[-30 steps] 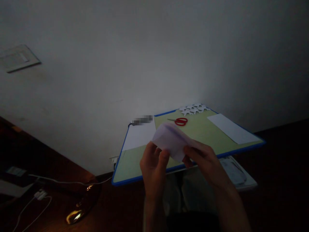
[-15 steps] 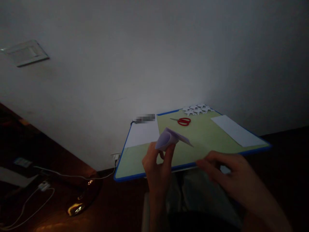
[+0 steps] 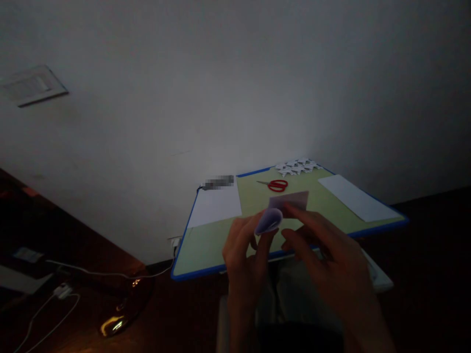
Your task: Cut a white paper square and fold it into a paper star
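The left hand's (image 3: pixel 245 252) grip is closed on a small piece of white paper (image 3: pixel 268 220), pinched between thumb and fingers, on the wearer's side of the red-handled scissors (image 3: pixel 277 185), which serve as landmark here. The paper is curled into a loop on its left, and a flat flap stands out on the right. The right hand's (image 3: pixel 334 260) grip is parted: the forefinger reaches the flap while the thumb stands apart below it; whether the finger presses cannot be told. Both hands are held above the near edge of the surface (image 3: pixel 200 255), which is pale green with a blue rim.

The scissors lie flat, blades pointing left. Beyond them, to the right, sits a cluster of folded white paper pieces (image 3: pixel 298 167). Farther right of the scissors lies a long white sheet (image 3: pixel 356 197); to their left, another white sheet (image 3: pixel 219 206), with a pixelated object (image 3: pixel 218 183) at its far edge. The wall (image 3: pixel 235 88) rises behind the scissors, and a white cable (image 3: pixel 106 275) runs well to their left, below the surface.
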`<state>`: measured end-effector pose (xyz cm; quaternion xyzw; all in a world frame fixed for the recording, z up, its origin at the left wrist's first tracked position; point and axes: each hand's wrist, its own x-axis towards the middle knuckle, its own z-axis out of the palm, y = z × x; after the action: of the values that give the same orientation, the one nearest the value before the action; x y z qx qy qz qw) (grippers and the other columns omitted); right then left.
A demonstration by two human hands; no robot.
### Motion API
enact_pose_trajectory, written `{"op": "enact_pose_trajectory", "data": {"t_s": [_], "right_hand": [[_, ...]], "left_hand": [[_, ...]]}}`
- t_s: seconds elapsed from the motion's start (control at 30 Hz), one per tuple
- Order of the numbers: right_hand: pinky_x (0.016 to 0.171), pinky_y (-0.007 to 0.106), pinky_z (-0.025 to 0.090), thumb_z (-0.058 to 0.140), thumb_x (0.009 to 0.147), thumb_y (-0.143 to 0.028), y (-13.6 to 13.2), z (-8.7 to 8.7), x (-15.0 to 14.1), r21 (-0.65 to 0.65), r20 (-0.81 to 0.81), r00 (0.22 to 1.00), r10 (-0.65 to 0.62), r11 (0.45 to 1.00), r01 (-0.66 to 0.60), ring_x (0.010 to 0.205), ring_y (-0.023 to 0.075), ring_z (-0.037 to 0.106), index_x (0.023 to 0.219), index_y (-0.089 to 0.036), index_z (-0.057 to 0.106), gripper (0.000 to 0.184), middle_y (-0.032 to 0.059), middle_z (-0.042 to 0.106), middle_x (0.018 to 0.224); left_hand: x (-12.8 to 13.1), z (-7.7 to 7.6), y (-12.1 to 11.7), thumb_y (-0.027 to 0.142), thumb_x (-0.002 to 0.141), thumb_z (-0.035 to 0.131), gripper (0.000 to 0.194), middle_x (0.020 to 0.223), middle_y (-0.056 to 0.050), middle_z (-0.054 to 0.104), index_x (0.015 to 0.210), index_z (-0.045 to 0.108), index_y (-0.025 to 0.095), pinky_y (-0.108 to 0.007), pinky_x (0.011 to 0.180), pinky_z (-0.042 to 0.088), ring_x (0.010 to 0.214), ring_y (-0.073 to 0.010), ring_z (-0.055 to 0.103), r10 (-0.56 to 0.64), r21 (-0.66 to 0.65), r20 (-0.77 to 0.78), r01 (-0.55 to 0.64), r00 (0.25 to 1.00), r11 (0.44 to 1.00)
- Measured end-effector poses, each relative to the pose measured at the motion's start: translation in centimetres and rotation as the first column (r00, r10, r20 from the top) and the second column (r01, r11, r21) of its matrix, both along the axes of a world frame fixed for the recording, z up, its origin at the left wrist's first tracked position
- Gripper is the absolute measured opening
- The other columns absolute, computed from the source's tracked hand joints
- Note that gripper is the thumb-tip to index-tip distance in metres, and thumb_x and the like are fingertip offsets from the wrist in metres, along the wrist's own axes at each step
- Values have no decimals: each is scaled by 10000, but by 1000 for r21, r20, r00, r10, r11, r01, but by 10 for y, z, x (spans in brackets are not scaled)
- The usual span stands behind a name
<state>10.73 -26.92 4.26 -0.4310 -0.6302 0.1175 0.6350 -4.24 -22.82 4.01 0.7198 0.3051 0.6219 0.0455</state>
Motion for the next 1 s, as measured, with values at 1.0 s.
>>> {"op": "enact_pose_trajectory", "data": {"t_s": [1.0], "right_hand": [[963,314,613,702,1006,-148,-7,3,-5,129,-2,1000,10,992,-10,1109,185,741,1254,-348,720,319,-17,779,1192]], "left_hand": [[-6,4,-6,214,1046,659,319,1254,-78,809,1353,722,271,-393,832,616,1050,-220,749,-183,178,-31,185,983,966]]}}
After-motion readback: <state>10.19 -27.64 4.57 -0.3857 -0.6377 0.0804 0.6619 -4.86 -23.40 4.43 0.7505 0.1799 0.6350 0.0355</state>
